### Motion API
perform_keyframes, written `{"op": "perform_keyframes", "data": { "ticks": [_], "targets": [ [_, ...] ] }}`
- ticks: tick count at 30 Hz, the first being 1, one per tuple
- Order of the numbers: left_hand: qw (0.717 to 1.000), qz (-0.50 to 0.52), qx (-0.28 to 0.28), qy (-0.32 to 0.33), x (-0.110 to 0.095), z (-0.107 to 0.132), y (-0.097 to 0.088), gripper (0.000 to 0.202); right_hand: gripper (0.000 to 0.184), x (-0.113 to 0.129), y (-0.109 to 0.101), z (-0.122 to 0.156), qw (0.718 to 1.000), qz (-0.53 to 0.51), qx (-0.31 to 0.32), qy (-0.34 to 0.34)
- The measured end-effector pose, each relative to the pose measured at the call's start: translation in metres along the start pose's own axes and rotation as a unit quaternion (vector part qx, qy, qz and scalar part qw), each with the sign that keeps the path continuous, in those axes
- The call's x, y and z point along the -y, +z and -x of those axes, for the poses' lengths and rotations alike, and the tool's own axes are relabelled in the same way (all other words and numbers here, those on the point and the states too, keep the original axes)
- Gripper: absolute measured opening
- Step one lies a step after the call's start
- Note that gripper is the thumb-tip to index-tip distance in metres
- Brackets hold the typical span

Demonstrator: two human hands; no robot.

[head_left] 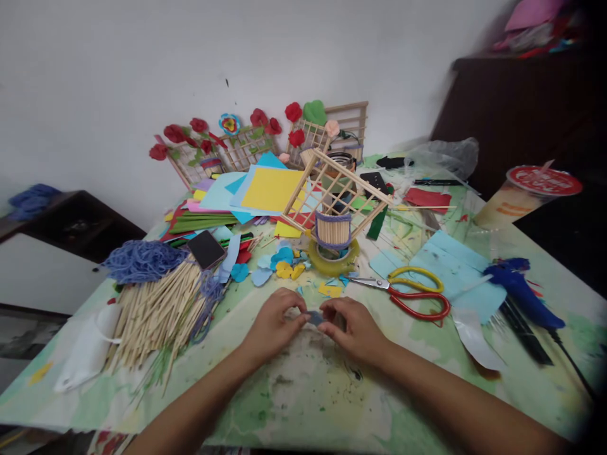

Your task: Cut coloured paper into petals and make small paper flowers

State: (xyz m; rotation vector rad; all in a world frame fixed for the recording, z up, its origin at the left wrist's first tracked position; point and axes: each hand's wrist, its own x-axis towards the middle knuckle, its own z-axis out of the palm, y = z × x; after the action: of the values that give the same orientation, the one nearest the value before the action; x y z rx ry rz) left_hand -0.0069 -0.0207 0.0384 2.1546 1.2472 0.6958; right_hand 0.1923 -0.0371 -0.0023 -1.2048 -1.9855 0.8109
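Between my two hands is a small bluish-grey piece (314, 318), perhaps paper, pinched at both sides above the front middle of the table. My left hand (277, 322) has thumb and forefinger on its left edge. On the opposite edge are the fingertips of my right hand (353, 328). Just beyond the hands lie blue paper petals (282, 258), yellow petals (284, 270) and paper scraps (331, 290). A stick lattice with a small purple-trimmed stick basket (333, 229) leans over a yellow tape roll (334, 259). Scissors (408, 291) with red and yellow handles rest to the right.
Wooden sticks (156, 309), purple yarn (142, 259) and a white glue-gun-like object (90, 347) lie left. A blue glue gun (524, 291), blue paper (455, 272) and a lidded drink cup (526, 193) are right. Coloured sheets (272, 189) and flowered lattices (246, 145) stand behind.
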Motion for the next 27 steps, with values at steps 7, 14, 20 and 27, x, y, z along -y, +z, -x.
{"op": "perform_keyframes", "data": {
  "ticks": [7,14,20,27],
  "targets": [
    [0.985,-0.134,-0.08,-0.076,0.053,-0.017,-0.023,0.023,0.034,-0.007,0.003,-0.003,1.0,-0.008,-0.004,0.028],
    [0.954,-0.242,-0.067,-0.163,0.11,-0.037,-0.047,0.038,0.026,-0.012,0.002,-0.006,0.998,-0.036,-0.011,0.056],
    [0.957,-0.215,-0.067,-0.183,0.11,-0.032,-0.044,0.045,0.018,-0.012,0.003,-0.006,0.996,-0.041,-0.012,0.073],
    [0.963,-0.196,-0.071,-0.168,0.106,-0.022,-0.045,0.038,0.017,-0.013,0.002,-0.006,0.997,-0.039,-0.007,0.069]
  ]
}}
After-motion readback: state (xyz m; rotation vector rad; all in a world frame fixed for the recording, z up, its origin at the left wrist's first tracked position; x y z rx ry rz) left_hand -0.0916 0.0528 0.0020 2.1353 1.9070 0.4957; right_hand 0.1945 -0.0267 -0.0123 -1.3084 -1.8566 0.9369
